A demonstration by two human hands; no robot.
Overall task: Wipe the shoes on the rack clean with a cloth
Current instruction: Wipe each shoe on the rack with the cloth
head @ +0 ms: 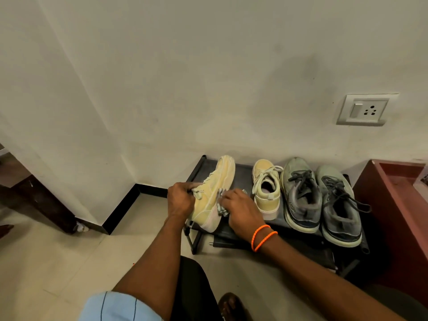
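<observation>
Lower left of frame: a dark wooden furniture leg [39, 202] is seen on the tiled floor, well apart from the work.

Centre: the left hand [180, 197] is curled round the lace side of the tilted yellow sneaker [212, 195], which is held turned on its side at the left end of the black rack [273, 222], toe towards the wall. Whether its heel rests on the shelf cannot be told.

Just right of it, the right hand [240, 210] is closed on a bunched striped cloth [221, 203], which is pressed against the sneaker's side panel. The hands are close together, one on either side of the shoe.

Right of centre: the matching yellow sneaker [265, 191] stands upright on the rack, then a pair of grey running shoes [322, 200] beside it. Far right: a red-brown cabinet [393, 216]; upper right: a wall socket [366, 110].

Judged step: side wipe of the first shoe; three shoes likely untouched.

Advice: the shoe should be kept braced by the left hand so cloth pressure is not lost. Strokes are best run heel to toe, sole edge included. The cloth should be refolded to a clean face once soiled. Laces should be kept clear of the cloth.
</observation>
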